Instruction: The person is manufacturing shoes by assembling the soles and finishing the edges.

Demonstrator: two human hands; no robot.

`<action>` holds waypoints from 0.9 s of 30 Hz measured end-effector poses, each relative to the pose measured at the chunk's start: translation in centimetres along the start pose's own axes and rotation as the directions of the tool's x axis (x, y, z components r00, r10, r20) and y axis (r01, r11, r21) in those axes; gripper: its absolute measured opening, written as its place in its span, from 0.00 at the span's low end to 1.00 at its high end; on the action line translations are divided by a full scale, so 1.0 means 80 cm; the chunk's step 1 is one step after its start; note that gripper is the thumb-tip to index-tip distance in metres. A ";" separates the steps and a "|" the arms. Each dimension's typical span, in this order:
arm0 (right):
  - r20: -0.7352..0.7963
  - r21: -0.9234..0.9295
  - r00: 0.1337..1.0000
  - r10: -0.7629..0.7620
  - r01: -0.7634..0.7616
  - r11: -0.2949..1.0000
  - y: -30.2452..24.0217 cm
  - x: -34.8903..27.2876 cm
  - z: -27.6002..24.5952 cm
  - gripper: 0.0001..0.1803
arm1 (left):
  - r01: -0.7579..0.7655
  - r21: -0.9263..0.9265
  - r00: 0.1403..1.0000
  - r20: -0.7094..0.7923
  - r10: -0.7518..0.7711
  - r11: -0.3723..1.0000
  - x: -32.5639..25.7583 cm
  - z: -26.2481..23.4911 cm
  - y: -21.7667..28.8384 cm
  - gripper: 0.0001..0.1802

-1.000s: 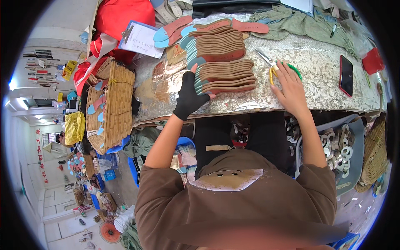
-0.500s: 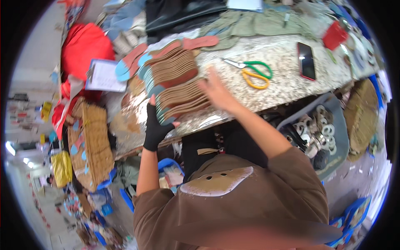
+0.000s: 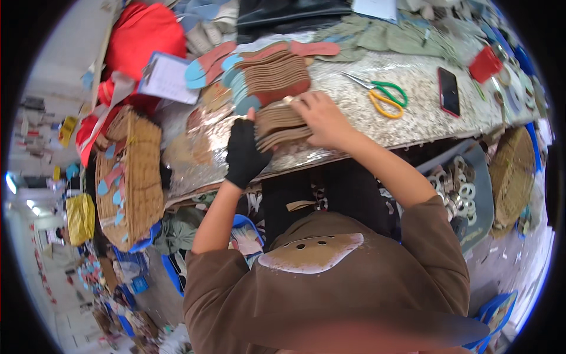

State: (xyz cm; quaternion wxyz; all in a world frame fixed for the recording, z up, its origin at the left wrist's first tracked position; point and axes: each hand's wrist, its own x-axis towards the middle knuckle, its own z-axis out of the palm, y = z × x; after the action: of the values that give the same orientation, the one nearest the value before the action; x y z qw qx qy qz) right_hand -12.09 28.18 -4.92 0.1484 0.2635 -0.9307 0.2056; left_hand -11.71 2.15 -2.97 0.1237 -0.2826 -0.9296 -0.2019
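Note:
Between my two hands lies the near stack of brown insoles (image 3: 282, 125), fanned in overlapping layers on the table. My left hand (image 3: 246, 152), in a black fingerless glove, presses around its left end with the thumb upward. Against the right end, my bare right hand (image 3: 323, 120) curls its fingers over the insoles' edges. Just beyond sits a taller row of brown insoles (image 3: 277, 76) with light blue ends at the left. Loose pink-and-blue insoles (image 3: 213, 62) lie past it to the left. My left palm and the stack's left end are partly hidden.
Scissors (image 3: 372, 86) with green and yellow handles and a phone (image 3: 448, 92) lie to the right. A red container (image 3: 485, 65) stands farther right, a clipboard (image 3: 171, 79) at left. Below table height are a wicker basket (image 3: 144, 171) and a grey bin (image 3: 484, 200) of rolls.
My right hand, spread beside the near stack before, has closed onto its right end. My left hand grips the left end, and this stack now sits more apart from the far row. The view has shifted.

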 end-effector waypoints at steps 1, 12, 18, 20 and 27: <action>0.001 0.007 0.999 -0.034 0.034 0.999 0.000 0.008 0.000 0.53 | -0.015 -0.015 0.998 -0.059 0.014 1.000 0.005 -0.005 0.002 0.55; -0.071 -0.099 0.997 -0.028 0.021 0.995 0.004 0.060 0.013 0.59 | 0.082 0.288 0.996 -0.066 -0.066 0.954 0.048 -0.014 -0.016 0.57; 0.092 -0.187 0.994 0.066 -0.048 0.981 0.008 0.074 0.015 0.62 | -0.195 -0.205 0.975 -0.143 0.167 0.959 0.160 -0.025 -0.050 0.28; 0.112 -0.215 0.990 0.090 -0.065 0.975 0.008 0.072 0.014 0.62 | -0.157 -0.144 0.987 0.009 0.160 0.977 0.224 -0.012 -0.055 0.24; 0.098 -0.131 0.994 0.038 -0.025 0.991 -0.016 0.086 0.021 0.64 | 0.024 0.336 0.910 0.382 -0.160 0.942 0.330 0.074 -0.185 0.30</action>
State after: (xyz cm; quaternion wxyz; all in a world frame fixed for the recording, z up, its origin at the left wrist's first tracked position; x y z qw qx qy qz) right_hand -17.29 23.43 -3.37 0.1147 0.2486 -0.9525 0.1338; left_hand -42.28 6.13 -3.66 -0.0360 -0.2493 -0.9677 0.0104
